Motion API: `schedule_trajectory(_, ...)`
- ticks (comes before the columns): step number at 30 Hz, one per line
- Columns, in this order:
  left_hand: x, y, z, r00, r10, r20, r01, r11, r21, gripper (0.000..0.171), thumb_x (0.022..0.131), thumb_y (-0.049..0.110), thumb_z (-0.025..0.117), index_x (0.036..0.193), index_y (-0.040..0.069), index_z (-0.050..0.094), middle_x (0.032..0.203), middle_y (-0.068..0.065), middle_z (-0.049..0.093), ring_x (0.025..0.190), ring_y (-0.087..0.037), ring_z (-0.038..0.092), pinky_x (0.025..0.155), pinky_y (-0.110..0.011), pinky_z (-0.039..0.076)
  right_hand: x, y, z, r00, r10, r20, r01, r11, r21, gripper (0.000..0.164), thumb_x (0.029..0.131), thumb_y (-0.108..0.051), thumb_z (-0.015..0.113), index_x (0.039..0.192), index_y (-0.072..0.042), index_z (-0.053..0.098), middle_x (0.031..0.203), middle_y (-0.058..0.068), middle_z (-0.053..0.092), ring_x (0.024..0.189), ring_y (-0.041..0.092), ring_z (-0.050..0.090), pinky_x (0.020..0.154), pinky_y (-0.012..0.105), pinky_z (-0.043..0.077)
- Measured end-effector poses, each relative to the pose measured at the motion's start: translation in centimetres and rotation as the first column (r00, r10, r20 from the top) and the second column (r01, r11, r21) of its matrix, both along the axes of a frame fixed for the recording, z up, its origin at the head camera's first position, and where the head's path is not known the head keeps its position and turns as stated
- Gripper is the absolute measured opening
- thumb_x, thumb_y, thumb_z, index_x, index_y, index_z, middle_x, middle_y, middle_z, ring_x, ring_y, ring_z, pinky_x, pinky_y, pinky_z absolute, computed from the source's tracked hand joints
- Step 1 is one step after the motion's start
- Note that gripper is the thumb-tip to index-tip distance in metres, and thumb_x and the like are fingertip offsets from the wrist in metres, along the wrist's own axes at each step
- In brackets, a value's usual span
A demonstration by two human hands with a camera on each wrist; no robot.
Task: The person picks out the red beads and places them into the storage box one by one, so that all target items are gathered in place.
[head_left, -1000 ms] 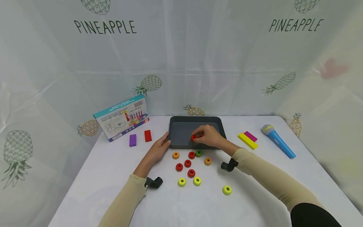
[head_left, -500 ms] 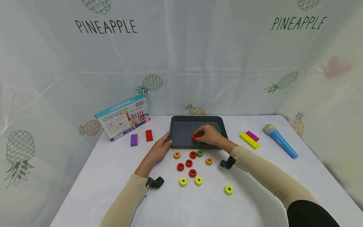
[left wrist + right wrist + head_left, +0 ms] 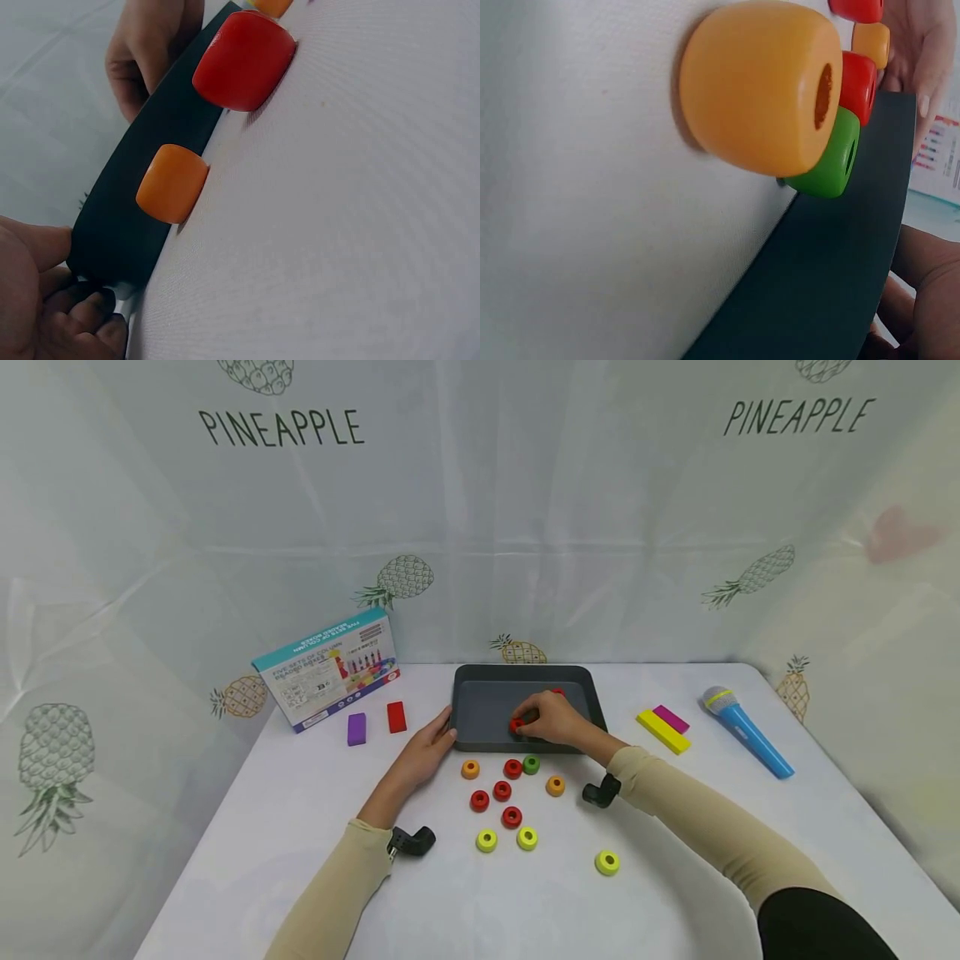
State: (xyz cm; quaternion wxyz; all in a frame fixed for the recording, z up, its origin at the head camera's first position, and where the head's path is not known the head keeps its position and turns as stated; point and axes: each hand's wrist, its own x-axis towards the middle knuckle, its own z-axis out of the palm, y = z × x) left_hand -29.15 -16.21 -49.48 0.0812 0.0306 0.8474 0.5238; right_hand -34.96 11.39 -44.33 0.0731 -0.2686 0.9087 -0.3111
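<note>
In the head view, the left side of the tray (image 3: 480, 697) is held by the left hand (image 3: 423, 754), and a red bead (image 3: 516, 727) is pinched between the fingertips of the right hand (image 3: 553, 718), low inside the tray near its front wall. Whether the tray floor is touched by this bead cannot be told. Another red bead (image 3: 557, 692) is partly seen beyond the right hand, in the tray's far part. So, it may be judged that the filling of the tray is only at an early stage: two beads are seen within it, though more could be hidden by the hand. Ten beads are left on the table (image 3: 435, 902): four red ones (image 3: 502, 791), two orange ones (image 3: 555, 786), one green (image 3: 531, 764) and three yellow ones (image 3: 527, 838). The blocks (image 3: 663, 732), the microphone (image 3: 750, 735) and the box (image 3: 330, 668) are placed well apart from the beads.

In the left wrist view, the tray's corner is gripped by the left hand, with the thumb at the rim and the other fingers curled below. An orange bead and a red one are seen outside the wall.

In the right wrist view, the right hand is reached over the rim; its fingertips and the pinched bead are hidden by the wall. The green bead is seen just beside the tray.
</note>
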Motion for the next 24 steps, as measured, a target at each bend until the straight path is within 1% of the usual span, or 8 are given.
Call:
schedule_trajectory(8, 0.05, 0.18, 0.13, 1.000, 0.002, 0.006, -0.002, 1.000, 0.003, 0.061, 0.106, 0.040, 0.051, 0.161, 0.036, 0.024, 0.167, 0.007, 0.026, 0.157, -0.020, 0.021, 0.126, -0.049, 0.023, -0.03, 0.16, -0.29, 1.000, -0.003, -0.007, 0.003, 1.000, 0.006, 0.027, 0.087, -0.007, 0.077, 0.113, -0.004, 0.077, 0.115, 0.013, 0.073, 0.097, 0.021, 0.069, 0.079, 0.029, 0.060)
schedule_trajectory(16, 0.01, 0.13, -0.02, 1.000, 0.002, 0.004, -0.002, 1.000, -0.007, 0.061, 0.106, 0.041, 0.051, 0.160, 0.038, 0.024, 0.167, 0.007, 0.027, 0.157, -0.020, 0.021, 0.126, -0.050, 0.023, 0.01, 0.17, -0.37, 1.000, -0.009, 0.003, 0.009, 1.000, 0.008, 0.027, 0.087, -0.006, 0.076, 0.114, -0.004, 0.076, 0.116, 0.014, 0.073, 0.097, 0.021, 0.069, 0.078, 0.029, 0.060)
schedule_trajectory(19, 0.00, 0.06, -0.13, 1.000, 0.001, 0.004, -0.001, 1.000, -0.004, 0.061, 0.106, 0.040, 0.051, 0.160, 0.038, 0.024, 0.167, 0.007, 0.027, 0.157, -0.021, 0.022, 0.125, -0.051, 0.023, 0.07, 0.19, -0.31, 1.000, -0.010, -0.010, 0.010, 1.000, 0.011, 0.028, 0.087, -0.008, 0.077, 0.114, -0.004, 0.076, 0.116, 0.013, 0.073, 0.099, 0.022, 0.068, 0.078, 0.029, 0.060)
schedule_trajectory(24, -0.09, -0.01, -0.23, 1.000, 0.004, 0.007, -0.004, 1.000, -0.001, 0.061, 0.106, 0.041, 0.051, 0.160, 0.038, 0.024, 0.167, 0.007, 0.028, 0.157, -0.020, 0.021, 0.126, -0.051, 0.022, 0.47, 0.14, 0.31, 0.999, -0.008, -0.036, 0.007, 1.000, -0.007, 0.029, 0.086, -0.010, 0.077, 0.115, -0.004, 0.076, 0.116, 0.013, 0.074, 0.099, 0.023, 0.069, 0.078, 0.031, 0.060)
